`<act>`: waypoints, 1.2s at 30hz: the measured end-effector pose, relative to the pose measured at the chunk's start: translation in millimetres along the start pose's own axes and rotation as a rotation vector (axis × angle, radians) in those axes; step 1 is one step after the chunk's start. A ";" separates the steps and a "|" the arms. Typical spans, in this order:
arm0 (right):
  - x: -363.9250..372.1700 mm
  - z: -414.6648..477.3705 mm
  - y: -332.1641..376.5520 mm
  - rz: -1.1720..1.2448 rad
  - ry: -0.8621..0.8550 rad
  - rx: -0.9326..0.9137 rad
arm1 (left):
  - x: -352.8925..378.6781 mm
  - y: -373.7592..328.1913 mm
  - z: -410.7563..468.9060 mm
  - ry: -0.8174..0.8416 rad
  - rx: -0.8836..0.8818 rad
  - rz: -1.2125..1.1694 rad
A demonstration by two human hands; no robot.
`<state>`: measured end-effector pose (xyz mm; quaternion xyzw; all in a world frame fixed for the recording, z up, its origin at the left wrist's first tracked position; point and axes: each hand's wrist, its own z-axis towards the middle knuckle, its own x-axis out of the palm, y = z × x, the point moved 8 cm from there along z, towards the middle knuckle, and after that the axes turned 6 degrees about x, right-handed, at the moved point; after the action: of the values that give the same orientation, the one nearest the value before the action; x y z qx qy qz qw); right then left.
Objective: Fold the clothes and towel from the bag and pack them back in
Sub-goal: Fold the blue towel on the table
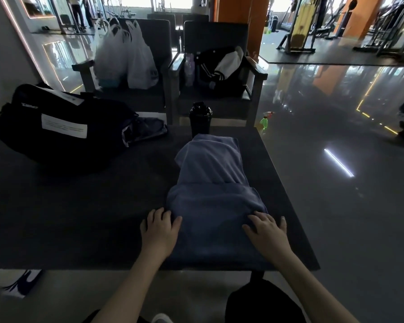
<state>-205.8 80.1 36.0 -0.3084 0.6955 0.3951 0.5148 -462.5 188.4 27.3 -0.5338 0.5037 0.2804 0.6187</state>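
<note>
A blue-grey towel (211, 194) lies lengthwise on the dark table (79, 217), its near part folded over into a thicker layer. My left hand (159, 231) rests flat at the towel's near left edge, fingers spread. My right hand (266, 231) presses flat on the towel's near right corner, fingers apart. Neither hand grips the cloth. A black duffel bag (56, 129) sits at the table's far left, open toward the right, with a dark garment (147, 130) spilling out of its mouth.
A black shaker bottle (200, 118) stands just beyond the towel's far end. Two dark armchairs behind the table hold white plastic bags (126, 54) and a black jacket (217, 71). A green spray bottle (264, 122) stands on the floor to the right.
</note>
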 end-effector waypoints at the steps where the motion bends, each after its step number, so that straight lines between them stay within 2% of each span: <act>1: -8.2 8.7 3.2 0.044 -0.025 -0.006 | -5.3 -1.0 12.3 -0.020 0.003 -0.024; 4: -32.3 42.5 14.0 0.132 -0.106 -0.038 | -16.5 -5.2 57.0 -0.010 0.007 -0.075; 8: -51.7 99.0 29.8 0.275 -0.102 -0.058 | -24.8 -14.5 122.3 0.006 0.032 -0.070; 13: -56.7 174.8 39.8 0.458 -0.076 -0.011 | -23.4 -8.4 189.5 -0.047 -0.054 -0.315; 17: -52.3 223.7 41.6 0.584 -0.057 0.036 | -20.5 -0.2 227.8 -0.075 -0.136 -0.395; 21: -47.5 260.1 36.6 0.600 -0.080 0.086 | -17.3 -3.3 262.9 -0.060 -0.133 -0.471; 25: -40.4 283.8 33.2 0.624 -0.048 0.117 | -14.2 -2.1 285.4 -0.019 -0.057 -0.372; 30: -56.6 291.1 34.3 0.571 -0.149 0.088 | -22.3 -7.6 287.7 -0.031 0.009 -0.161; 33: -69.6 284.8 31.8 0.564 -0.195 0.078 | -31.6 -11.5 279.3 -0.086 -0.006 -0.142; 36: -87.7 270.7 29.3 0.594 -0.262 0.049 | -50.8 -11.5 267.9 -0.195 -0.066 -0.259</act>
<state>-77.8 331.4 84.3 -0.0260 0.6924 0.5473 0.4694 -382.6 447.6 57.9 -0.5845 0.3587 0.2653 0.6778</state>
